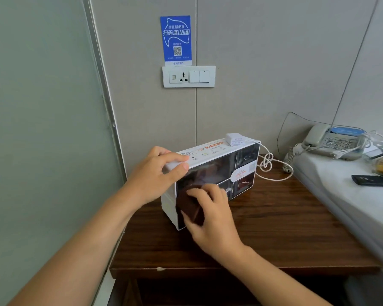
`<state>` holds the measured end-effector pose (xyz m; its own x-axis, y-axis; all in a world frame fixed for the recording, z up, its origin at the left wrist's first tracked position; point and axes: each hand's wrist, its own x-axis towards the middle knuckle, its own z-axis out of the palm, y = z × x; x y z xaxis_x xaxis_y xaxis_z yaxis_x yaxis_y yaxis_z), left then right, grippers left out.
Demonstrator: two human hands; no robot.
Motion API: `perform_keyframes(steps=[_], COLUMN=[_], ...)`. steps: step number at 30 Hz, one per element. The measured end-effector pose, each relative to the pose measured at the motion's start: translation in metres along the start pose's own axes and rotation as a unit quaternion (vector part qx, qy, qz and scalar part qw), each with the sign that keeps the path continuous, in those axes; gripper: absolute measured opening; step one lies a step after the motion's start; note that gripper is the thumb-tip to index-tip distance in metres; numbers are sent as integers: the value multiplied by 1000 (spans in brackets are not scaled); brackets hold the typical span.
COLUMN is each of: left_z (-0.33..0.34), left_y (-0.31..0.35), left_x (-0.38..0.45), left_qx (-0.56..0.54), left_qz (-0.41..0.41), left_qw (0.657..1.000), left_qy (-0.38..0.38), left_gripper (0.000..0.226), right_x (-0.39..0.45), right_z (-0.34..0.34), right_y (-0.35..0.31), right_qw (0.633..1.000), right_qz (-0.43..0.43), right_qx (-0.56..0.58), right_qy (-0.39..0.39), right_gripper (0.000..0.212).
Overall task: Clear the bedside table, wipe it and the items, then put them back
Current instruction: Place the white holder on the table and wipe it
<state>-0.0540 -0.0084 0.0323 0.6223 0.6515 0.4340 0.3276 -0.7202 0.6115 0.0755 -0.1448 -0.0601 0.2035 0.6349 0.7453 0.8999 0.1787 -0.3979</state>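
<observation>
Tipping is risked if the white display box (210, 173), stood at ten o'clock on the tabletop (274, 228), is braced by the left hand (157, 173) clamped over its top corner while the brown cloth (189, 206), pinched in the right hand (210, 214), is pressed too hard, dragging the white cable (269, 164) at two o'clock.

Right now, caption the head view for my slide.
Left hand steadies the white rectangular display box on the dark wooden bedside table while right hand wipes it with a brown cloth.
</observation>
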Motion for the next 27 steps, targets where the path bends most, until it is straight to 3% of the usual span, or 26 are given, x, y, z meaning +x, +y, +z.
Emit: perform_keyframes(steps=[5, 7, 11, 18, 20, 24, 27], left_z=[-1, -1, -2, -2, -2, -2, -2], left_y=[0, -1, 0, 0, 0, 0, 1], left_x=[1, 1, 2, 3, 3, 2, 3], left_qx=[-2, -1, 7, -2, -6, -6, -4], left_qz=[-1, 2, -3, -1, -3, -6, -6], left_qw=[1000, 1000, 1000, 1000, 1000, 1000, 1000], left_qy=[-10, -6, 0, -7, -9, -8, -11], left_gripper=[26, 27, 26, 29, 32, 53, 37], right_x=[38, 28, -8, 40, 29, -6, 9], right_z=[-15, -6, 10, -10, -2, 10, -1], right_y=[-2, -6, -3, -17, -15, 1, 12], right_qw=[980, 983, 998, 975, 981, 997, 991], right_qz=[101, 87, 46, 105, 85, 48, 107], right_qx=[73, 74, 44, 106, 100, 54, 65], right_qy=[158, 142, 20, 166, 142, 24, 45], right_gripper=[42, 42, 42, 42, 42, 42, 37])
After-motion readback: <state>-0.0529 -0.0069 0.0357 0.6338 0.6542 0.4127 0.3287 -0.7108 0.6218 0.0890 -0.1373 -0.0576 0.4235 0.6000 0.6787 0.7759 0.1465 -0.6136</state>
